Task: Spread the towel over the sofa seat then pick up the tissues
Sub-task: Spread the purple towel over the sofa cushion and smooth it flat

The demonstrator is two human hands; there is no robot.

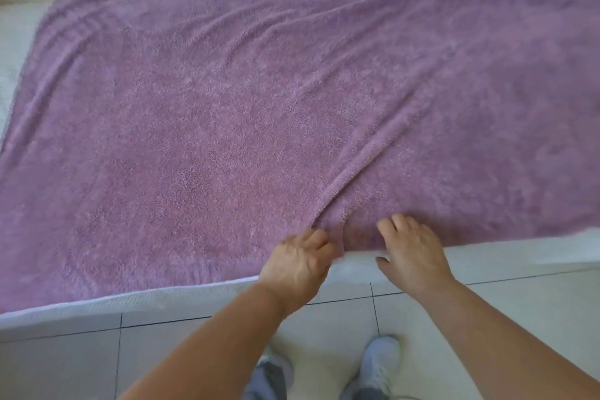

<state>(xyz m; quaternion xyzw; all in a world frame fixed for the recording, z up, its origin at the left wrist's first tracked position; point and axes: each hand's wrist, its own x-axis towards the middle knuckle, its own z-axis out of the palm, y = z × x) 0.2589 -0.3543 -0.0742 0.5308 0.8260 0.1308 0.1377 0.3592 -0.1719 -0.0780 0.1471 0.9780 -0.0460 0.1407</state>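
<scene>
Pale floor tiles lie nearest, under grey shoes (toes toward the sofa). Beyond, the left hand grips the purple towel by its near edge with curled fingers; the right hand, just beside, pinches the same edge. The towel lies spread across the white sofa seat, creased toward the far right.

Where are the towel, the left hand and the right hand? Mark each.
towel (227, 114): head view, flat middle of the cloth.
left hand (297, 261): head view, back of the hand.
right hand (410, 248): head view, back of the hand.
</scene>
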